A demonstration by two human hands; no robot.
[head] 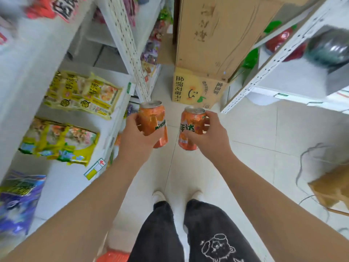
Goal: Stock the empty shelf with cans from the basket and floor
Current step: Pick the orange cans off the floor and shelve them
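Observation:
I hold two orange soda cans upright in front of me, above the tiled aisle floor. My left hand grips the left can around its side. My right hand grips the right can, thumb across its label. The two cans are a little apart and do not touch. A bare white shelf of the right-hand rack lies ahead to the right. An orange-red object, partly cut off at the bottom edge by my left leg, may be the basket.
The left rack holds yellow and blue snack bags. Stacked cardboard boxes stand at the aisle's far end. A brown cardboard box and loose cables lie on the floor at right. My legs and white shoes are below.

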